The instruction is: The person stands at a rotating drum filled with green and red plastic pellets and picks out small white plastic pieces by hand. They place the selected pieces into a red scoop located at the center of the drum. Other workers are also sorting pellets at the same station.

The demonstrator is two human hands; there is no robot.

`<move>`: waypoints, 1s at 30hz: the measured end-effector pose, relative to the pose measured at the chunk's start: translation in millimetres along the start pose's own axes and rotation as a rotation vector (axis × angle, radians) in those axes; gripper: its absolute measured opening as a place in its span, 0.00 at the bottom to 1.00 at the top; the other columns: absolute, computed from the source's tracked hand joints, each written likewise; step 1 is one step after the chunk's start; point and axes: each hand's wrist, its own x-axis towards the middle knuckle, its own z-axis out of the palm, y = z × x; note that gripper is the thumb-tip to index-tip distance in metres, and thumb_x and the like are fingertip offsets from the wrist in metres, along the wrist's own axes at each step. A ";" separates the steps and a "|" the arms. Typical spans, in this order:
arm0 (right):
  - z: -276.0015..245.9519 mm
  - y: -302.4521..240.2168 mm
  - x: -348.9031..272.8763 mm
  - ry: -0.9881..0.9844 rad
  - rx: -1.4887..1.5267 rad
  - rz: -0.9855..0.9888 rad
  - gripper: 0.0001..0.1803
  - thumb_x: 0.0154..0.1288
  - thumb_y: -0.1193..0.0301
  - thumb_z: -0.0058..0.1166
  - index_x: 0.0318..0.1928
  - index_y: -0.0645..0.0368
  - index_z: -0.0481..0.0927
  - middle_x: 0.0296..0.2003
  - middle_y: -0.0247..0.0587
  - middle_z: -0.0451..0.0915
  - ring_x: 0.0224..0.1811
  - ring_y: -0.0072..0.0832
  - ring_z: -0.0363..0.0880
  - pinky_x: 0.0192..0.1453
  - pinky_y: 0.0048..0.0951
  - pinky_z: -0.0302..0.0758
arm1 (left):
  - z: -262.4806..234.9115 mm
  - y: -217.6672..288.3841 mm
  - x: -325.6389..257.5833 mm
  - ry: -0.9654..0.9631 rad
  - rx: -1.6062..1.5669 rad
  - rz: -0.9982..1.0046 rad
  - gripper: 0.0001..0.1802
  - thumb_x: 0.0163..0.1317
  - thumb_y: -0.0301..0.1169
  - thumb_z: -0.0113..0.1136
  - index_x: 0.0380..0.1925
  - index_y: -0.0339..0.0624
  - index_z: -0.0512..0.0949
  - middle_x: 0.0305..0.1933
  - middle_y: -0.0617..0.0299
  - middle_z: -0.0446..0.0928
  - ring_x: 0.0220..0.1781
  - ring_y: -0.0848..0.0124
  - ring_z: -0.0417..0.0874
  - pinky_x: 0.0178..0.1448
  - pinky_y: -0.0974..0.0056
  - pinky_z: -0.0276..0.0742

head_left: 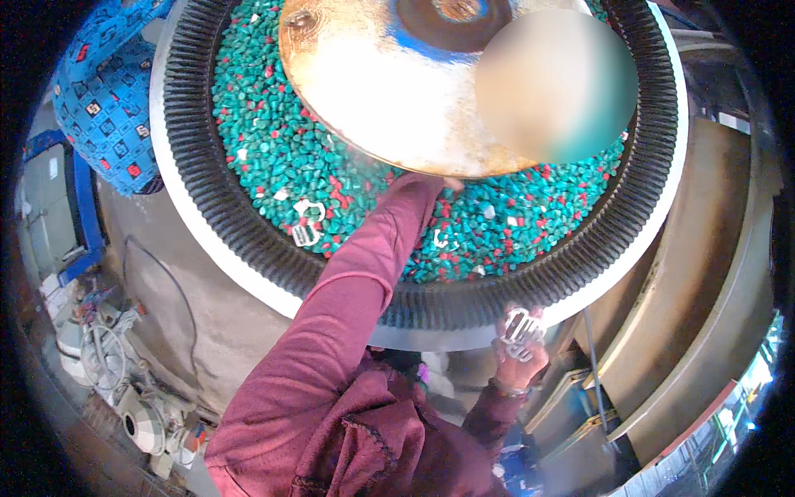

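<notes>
A big round tub [248, 240] with a ribbed black rim is filled with green and red pellets [273, 141]. A worn metal dome [373, 91] covers its middle. My left arm in a maroon sleeve reaches into the pellets. Only a bit of my left hand [452, 183] shows at the dome's edge, the rest is hidden. My right hand [522, 358] is just outside the near rim, closed on several shiny metal buckles [520, 328]. Loose buckles lie on the pellets: one pair [306, 224] to the left of my sleeve, another [445, 240] to its right.
A person in blue patterned clothing [108, 91] stands at the tub's far left. Grey machine housing [696, 273] curves round the right side. Cables and clutter [108, 356] lie on the floor at lower left.
</notes>
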 end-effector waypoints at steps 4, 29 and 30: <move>-10.5 -14.1 -1.4 -0.061 -0.063 0.048 0.24 0.44 0.70 0.53 0.46 0.53 0.65 0.44 0.55 0.65 0.28 0.36 0.70 0.09 0.20 0.66 | 5.1 5.4 10.9 -0.191 -0.007 0.067 0.31 0.58 0.47 0.51 0.58 0.41 0.66 0.60 0.49 0.67 0.63 0.57 0.66 0.66 0.55 0.58; 33.8 85.7 92.0 -0.203 -1.973 -0.014 0.24 0.47 0.76 0.56 0.48 0.47 0.72 0.49 0.54 0.63 0.52 0.57 0.65 0.46 0.49 0.75 | -27.3 -45.3 -119.5 -0.930 -0.702 0.851 0.22 0.65 0.37 0.44 0.58 0.46 0.68 0.63 0.55 0.64 0.64 0.63 0.64 0.67 0.61 0.56; 35.2 91.9 88.3 -0.301 -1.963 -0.039 0.24 0.48 0.76 0.56 0.49 0.48 0.71 0.48 0.54 0.64 0.53 0.56 0.66 0.51 0.48 0.72 | -45.6 -52.0 -136.0 -0.977 -0.736 0.798 0.21 0.65 0.39 0.44 0.56 0.43 0.70 0.62 0.54 0.65 0.64 0.64 0.64 0.67 0.62 0.56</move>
